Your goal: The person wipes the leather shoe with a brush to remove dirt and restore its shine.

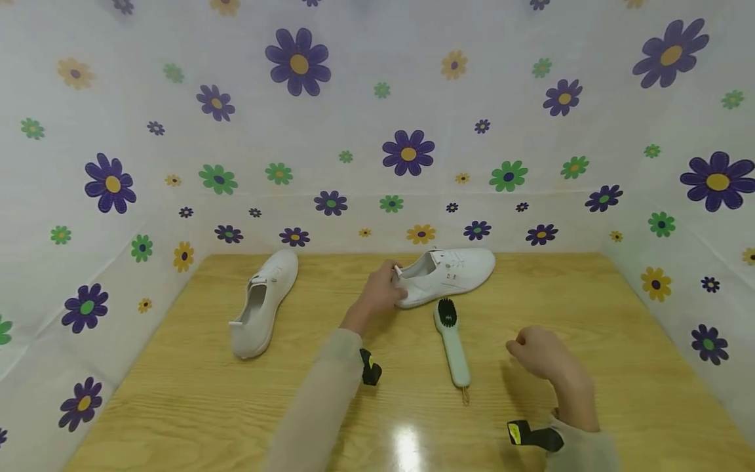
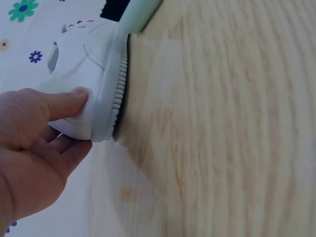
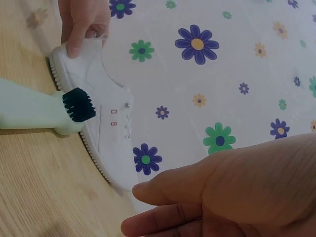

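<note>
Shoe [image 1: 446,282], white, laced, red-lettered and ridge-soled, gripped by left hand [image 1: 380,290]; right hand [image 1: 541,353] relaxed, empty

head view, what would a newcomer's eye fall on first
Probably the flowered backdrop, rising behind the wooden table. Next come the lone white shoe toward the table's left side and the held white shoe near the back, its heel in the left grip. The pale green brush lies just in front of the held white shoe, dark bristles facing up.
</note>
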A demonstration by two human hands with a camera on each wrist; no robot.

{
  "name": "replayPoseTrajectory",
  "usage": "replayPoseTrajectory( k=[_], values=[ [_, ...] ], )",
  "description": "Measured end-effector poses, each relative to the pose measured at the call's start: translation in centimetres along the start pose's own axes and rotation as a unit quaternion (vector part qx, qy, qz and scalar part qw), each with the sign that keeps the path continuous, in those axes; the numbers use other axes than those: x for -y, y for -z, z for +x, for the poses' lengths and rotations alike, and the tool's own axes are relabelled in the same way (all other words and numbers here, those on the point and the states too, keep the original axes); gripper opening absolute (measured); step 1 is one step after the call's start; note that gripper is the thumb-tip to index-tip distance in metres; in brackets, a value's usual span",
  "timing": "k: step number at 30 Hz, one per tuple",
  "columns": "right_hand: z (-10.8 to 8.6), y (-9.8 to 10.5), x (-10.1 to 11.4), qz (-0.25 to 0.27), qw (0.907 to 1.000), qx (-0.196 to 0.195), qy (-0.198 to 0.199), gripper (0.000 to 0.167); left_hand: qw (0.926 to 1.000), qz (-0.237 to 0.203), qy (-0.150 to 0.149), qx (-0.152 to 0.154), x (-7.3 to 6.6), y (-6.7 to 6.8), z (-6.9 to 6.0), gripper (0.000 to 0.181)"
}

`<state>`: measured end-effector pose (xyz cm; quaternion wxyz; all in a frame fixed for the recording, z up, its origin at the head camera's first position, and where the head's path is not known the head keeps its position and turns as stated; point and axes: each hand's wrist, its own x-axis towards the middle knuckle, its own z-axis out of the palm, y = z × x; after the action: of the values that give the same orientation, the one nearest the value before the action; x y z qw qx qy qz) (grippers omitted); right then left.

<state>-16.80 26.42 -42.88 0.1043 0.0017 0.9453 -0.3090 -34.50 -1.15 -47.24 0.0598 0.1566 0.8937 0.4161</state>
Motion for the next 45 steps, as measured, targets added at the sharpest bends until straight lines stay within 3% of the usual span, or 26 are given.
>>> replayPoseTrajectory(
  k=[5,14,19,23,30,37,45],
  values=[
    [0.3,-0.5,0.4,0.0,0.9999,0.006,0.013,0.031,0.9998,0.021,0.004,0.007,1.2,1.7,-1.8,0.05],
    [0.3,-0.6,1.2,-0.025,0.9996,0.014,0.006,0.026,0.9966,0.069,0.012,0.044,1.3,3.7,-4.8,0.049],
    [0.7,-1.2,1.5,-0.02,0.9996,0.016,0.016,0.032,0.996,0.08,0.013,0.039,1.6,4.1,-6.7,0.047],
    [1.1,-1.4,1.8,-0.035,0.9991,0.02,0.012,0.024,0.997,0.071,0.012,0.027,2.3,4.4,-8.0,0.046],
    [1.7,-2.3,3.0,-0.039,0.9988,0.017,0.021,0.046,0.9982,0.059,0.006,0.013,3.4,5.0,-10.2,0.046],
    [2.4,-3.3,3.2,-0.059,0.9979,0.002,0.026,0.05,0.9982,0.058,-0.001,0.012,3.9,5.5,-11.3,0.042],
    [2.3,-3.8,3.0,-0.069,0.9971,0.005,0.031,0.047,0.9994,0.029,-0.009,0.015,4.7,6.2,-11.3,0.041]
  ],
)
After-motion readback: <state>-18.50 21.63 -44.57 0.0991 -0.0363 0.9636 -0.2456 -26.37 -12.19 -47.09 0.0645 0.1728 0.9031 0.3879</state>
